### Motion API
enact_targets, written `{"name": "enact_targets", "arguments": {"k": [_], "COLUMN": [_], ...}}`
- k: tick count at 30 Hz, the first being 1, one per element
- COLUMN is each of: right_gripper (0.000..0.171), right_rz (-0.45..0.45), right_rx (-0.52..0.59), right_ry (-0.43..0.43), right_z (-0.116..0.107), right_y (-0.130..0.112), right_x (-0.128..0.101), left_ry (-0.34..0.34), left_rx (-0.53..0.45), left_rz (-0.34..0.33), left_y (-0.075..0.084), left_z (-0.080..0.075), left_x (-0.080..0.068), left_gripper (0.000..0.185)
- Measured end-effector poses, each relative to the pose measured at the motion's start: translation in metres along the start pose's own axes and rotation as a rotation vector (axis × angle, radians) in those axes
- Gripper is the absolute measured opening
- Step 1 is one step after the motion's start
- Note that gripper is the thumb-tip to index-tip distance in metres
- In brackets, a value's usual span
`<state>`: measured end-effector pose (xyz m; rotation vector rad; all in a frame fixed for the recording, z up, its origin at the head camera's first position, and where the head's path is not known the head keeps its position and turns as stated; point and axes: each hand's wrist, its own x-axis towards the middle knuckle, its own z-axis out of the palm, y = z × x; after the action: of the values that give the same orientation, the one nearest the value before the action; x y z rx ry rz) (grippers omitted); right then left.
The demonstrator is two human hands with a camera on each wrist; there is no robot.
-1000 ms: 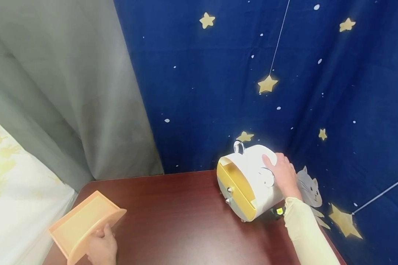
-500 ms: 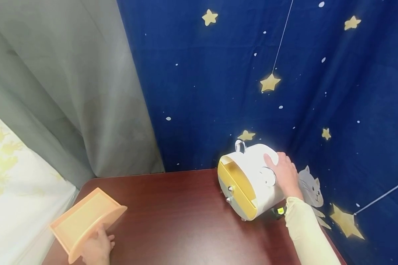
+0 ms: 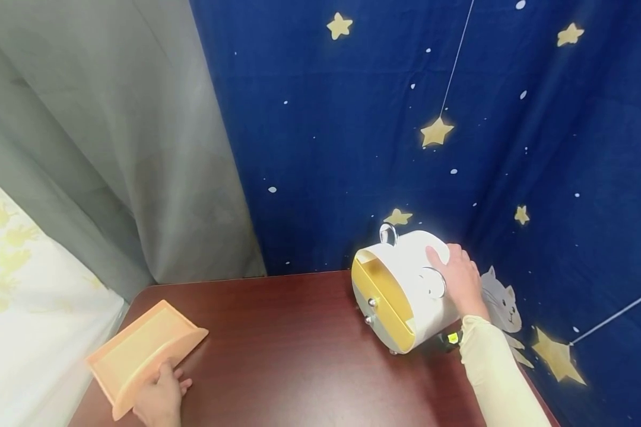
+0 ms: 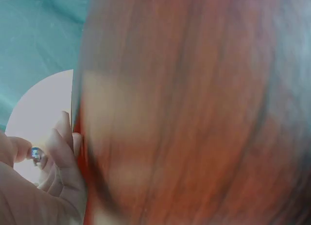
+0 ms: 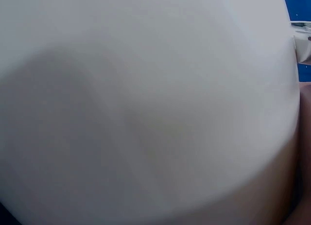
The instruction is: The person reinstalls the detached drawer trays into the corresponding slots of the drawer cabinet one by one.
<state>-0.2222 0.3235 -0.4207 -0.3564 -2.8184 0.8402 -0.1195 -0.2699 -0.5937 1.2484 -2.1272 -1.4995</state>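
At the lower left in the head view, my left hand [image 3: 160, 398] holds an orange drawer [image 3: 141, 350] with a curved front, its hollow side facing up. The left wrist view shows the thumb and fingers around a small shiny knob [image 4: 36, 154] on that front. My right hand [image 3: 459, 281] grips the top rear of a white rounded drawer cabinet [image 3: 406, 261] at the right. A yellow drawer [image 3: 381, 290] and a grey drawer [image 3: 371, 323] sit in its front, each with a silver knob, below an open slot. White cabinet wall fills most of the right wrist view.
The dark red-brown table [image 3: 278, 344] lies between the hands. A shiny ring [image 3: 389, 235] and another ring stand on the cabinet. A small dark item with a yellow label [image 3: 453, 338] lies behind it. Blue star-patterned [image 3: 326, 148] and grey curtains [image 3: 181, 178] hang behind.
The orange drawer has shifted slightly right and upward in the head view, and the left hand's fingers have changed position at its front. The right hand stays on the cabinet.
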Motion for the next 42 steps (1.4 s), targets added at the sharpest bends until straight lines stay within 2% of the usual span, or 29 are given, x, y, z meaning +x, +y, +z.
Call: {"name": "enact_targets", "arguments": {"k": [3, 11, 16, 20, 26, 37, 42], "right_gripper": [0.095, 0.095, 0.095, 0.095, 0.095, 0.095, 0.095], "right_rz": [0.000, 0.010, 0.013, 0.016, 0.026, 0.024, 0.017], "right_rx": [-0.001, 0.000, 0.003, -0.003, -0.001, 0.000, 0.001], "right_ry": [-0.001, -0.005, -0.005, -0.001, -0.006, -0.001, 0.002], "right_z": [-0.001, -0.001, 0.001, 0.001, 0.003, 0.003, 0.002], "right_y": [-0.001, -0.002, 0.000, 0.000, 0.001, 0.000, 0.000], "right_x": [0.000, -0.001, -0.001, -0.001, -0.001, -0.004, -0.003], "left_ry": [0.003, -0.020, -0.044, -0.072, -0.072, -0.078, -0.059], "left_rx": [-0.042, -0.055, -0.108, -0.194, -0.300, -0.323, -0.327], "left_rz": [-0.044, -0.114, -0.154, -0.136, -0.109, -0.100, -0.045], "left_y": [0.002, 0.000, -0.002, 0.000, 0.001, 0.002, 0.004], "left_z": [0.000, 0.004, 0.008, 0.010, 0.010, 0.010, 0.011], "left_x": [-0.002, -0.007, -0.009, -0.010, -0.011, -0.015, -0.016], "left_gripper": [0.064, 0.058, 0.057, 0.053, 0.045, 0.041, 0.039]}}
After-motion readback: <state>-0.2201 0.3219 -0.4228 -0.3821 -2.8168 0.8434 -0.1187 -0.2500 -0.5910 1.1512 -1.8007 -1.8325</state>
